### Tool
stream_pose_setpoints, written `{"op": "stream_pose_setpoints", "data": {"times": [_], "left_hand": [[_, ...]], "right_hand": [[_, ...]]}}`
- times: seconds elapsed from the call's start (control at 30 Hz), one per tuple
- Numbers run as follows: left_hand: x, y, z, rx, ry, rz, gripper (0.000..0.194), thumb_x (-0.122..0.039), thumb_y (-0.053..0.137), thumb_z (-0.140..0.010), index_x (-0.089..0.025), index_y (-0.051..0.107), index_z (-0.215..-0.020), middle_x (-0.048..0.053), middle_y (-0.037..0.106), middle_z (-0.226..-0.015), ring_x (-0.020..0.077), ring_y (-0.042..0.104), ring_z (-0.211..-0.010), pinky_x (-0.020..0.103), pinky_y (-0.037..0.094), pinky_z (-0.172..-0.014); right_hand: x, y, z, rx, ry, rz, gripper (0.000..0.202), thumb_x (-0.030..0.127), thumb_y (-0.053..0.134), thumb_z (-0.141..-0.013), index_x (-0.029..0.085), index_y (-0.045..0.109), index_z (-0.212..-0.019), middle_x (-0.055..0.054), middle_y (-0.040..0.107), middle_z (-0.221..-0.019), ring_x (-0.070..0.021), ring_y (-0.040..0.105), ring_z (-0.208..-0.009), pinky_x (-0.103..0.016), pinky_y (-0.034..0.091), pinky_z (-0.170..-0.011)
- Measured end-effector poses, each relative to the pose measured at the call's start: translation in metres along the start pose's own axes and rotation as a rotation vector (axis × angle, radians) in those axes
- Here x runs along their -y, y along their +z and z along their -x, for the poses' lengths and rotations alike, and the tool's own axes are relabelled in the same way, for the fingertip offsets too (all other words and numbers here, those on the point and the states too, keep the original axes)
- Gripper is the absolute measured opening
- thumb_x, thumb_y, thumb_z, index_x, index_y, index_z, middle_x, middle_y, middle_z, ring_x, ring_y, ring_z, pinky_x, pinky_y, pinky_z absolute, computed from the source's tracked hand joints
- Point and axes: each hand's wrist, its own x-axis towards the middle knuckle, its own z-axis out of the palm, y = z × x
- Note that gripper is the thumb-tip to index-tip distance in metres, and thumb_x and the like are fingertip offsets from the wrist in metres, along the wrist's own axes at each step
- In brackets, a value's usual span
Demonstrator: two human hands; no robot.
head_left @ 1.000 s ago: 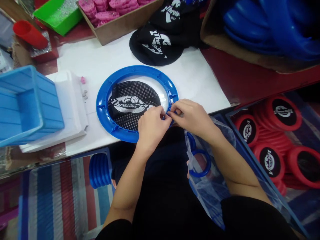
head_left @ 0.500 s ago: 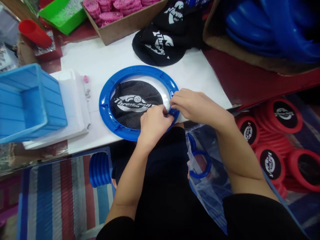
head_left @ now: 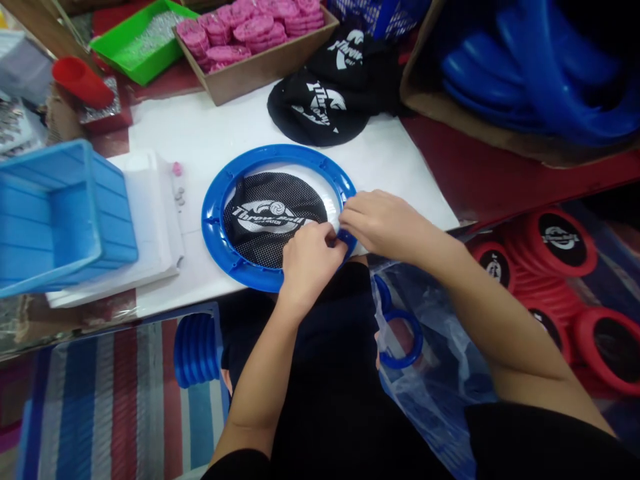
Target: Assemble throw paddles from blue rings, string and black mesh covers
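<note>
A blue plastic ring (head_left: pixel 215 230) lies flat on the white sheet, with small tabs around its rim. Inside it is a black mesh disc (head_left: pixel 270 250) with a white "Throw Ball" print, leaving a white gap at the upper right. My left hand (head_left: pixel 311 260) bends over the lower right of the ring, fingers closed at the rim. Close beside it, my right hand (head_left: pixel 377 223) pinches at the ring's right side. Whatever sits between the right fingertips is hidden. More black printed discs (head_left: pixel 320 110) lie beyond the ring.
A light blue bin (head_left: pixel 113 213) stands left on a white slab. Behind are a green tray (head_left: pixel 135 50) of small metal pieces, a red cup (head_left: pixel 83 80) and a carton (head_left: pixel 270 63) of pink bundles. Blue rings fill a box (head_left: pixel 480 133); red-rimmed discs (head_left: pixel 565 243) are stacked lower right.
The view has shifted slightly, so the table things sit a little lower in the picture. Both hands remain at the same part of the ring, the fingers hardly changed.
</note>
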Motion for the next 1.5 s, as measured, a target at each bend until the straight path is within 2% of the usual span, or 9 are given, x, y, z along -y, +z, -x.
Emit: {"op": "stream_pose_setpoints", "data": {"times": [0.07,0.17,0.4,0.63,0.83,1.1,1.3,1.4,1.5], "left_hand": [[-0.001,0.0,-0.001,0.002,-0.01,0.017,0.015,-0.026,0.068,-0.089,-0.024,0.065,-0.074,0.003,0.071,-0.087,0.0213,0.066,-0.08,0.033,0.043,-0.067],[-0.001,-0.001,-0.001,0.0,-0.01,0.038,0.018,-0.027,0.068,-0.087,-0.024,0.062,-0.07,0.001,0.069,-0.082,0.0205,0.064,-0.076,0.033,0.039,-0.065],[0.0,0.0,-0.001,0.007,-0.034,0.039,0.013,-0.028,0.066,-0.087,-0.024,0.067,-0.074,0.001,0.071,-0.084,0.0204,0.065,-0.081,0.032,0.042,-0.069],[0.001,0.0,0.0,-0.001,-0.039,0.059,0.012,-0.03,0.066,-0.086,-0.025,0.069,-0.075,0.001,0.073,-0.088,0.0211,0.066,-0.083,0.033,0.042,-0.07],[0.003,-0.001,0.0,-0.007,-0.027,0.079,0.013,-0.031,0.067,-0.086,-0.025,0.069,-0.074,0.001,0.071,-0.082,0.0206,0.064,-0.079,0.033,0.041,-0.069],[0.0,-0.001,-0.002,0.018,-0.056,0.071,0.015,-0.032,0.067,-0.088,-0.025,0.069,-0.075,0.002,0.072,-0.084,0.022,0.066,-0.082,0.034,0.046,-0.074],[-0.002,-0.001,-0.001,-0.019,-0.039,0.031,0.013,-0.027,0.067,-0.09,-0.024,0.071,-0.077,0.003,0.073,-0.088,0.022,0.068,-0.083,0.033,0.046,-0.072],[-0.002,-0.005,0.001,0.008,-0.002,0.022,0.016,-0.026,0.064,-0.095,-0.025,0.075,-0.084,0.004,0.076,-0.095,0.0223,0.07,-0.086,0.033,0.048,-0.074],[-0.002,-0.013,0.006,0.064,0.051,-0.019,0.018,-0.032,0.065,-0.1,-0.024,0.079,-0.091,0.006,0.078,-0.1,0.0252,0.072,-0.091,0.035,0.051,-0.077]], "right_hand": [[0.012,0.005,0.009,-0.043,-0.004,0.111,0.025,0.013,0.049,-0.102,0.019,0.071,-0.092,-0.013,0.069,-0.092,-0.029,0.055,-0.087,-0.042,0.037,-0.073],[0.021,0.017,0.018,-0.093,-0.011,0.124,0.022,0.01,0.05,-0.1,0.016,0.072,-0.098,-0.015,0.07,-0.095,-0.0301,0.056,-0.088,-0.043,0.039,-0.074],[0.013,0.038,0.023,-0.174,0.055,-0.316,0.026,0.018,0.047,-0.106,0.016,0.073,-0.104,-0.014,0.069,-0.1,-0.0295,0.059,-0.094,-0.045,0.05,-0.083],[0.004,0.027,0.025,-0.189,0.038,-0.531,0.025,0.019,0.051,-0.108,0.02,0.075,-0.109,-0.01,0.071,-0.102,-0.0261,0.066,-0.097,-0.042,0.056,-0.086],[0.004,0.026,0.023,-0.217,0.074,-0.413,0.023,0.022,0.052,-0.108,0.019,0.075,-0.105,-0.012,0.073,-0.104,-0.0284,0.065,-0.1,-0.044,0.055,-0.089],[0.019,0.03,0.022,-0.25,0.145,-0.141,0.025,0.021,0.051,-0.107,0.017,0.074,-0.098,-0.012,0.072,-0.095,-0.0281,0.063,-0.09,-0.042,0.053,-0.081],[0.02,0.02,0.031,-0.326,0.203,-0.233,0.022,0.022,0.053,-0.107,0.018,0.074,-0.104,-0.013,0.074,-0.1,-0.0298,0.065,-0.097,-0.045,0.056,-0.088],[0.019,0.019,0.038,-0.308,0.214,-0.275,0.019,0.022,0.055,-0.106,0.017,0.074,-0.106,-0.014,0.075,-0.102,-0.0307,0.066,-0.098,-0.047,0.057,-0.089],[0.02,0.021,0.042,-0.319,0.232,-0.32,0.017,0.021,0.057,-0.105,0.018,0.073,-0.107,-0.014,0.074,-0.104,-0.0308,0.067,-0.099,-0.048,0.058,-0.089]]}}
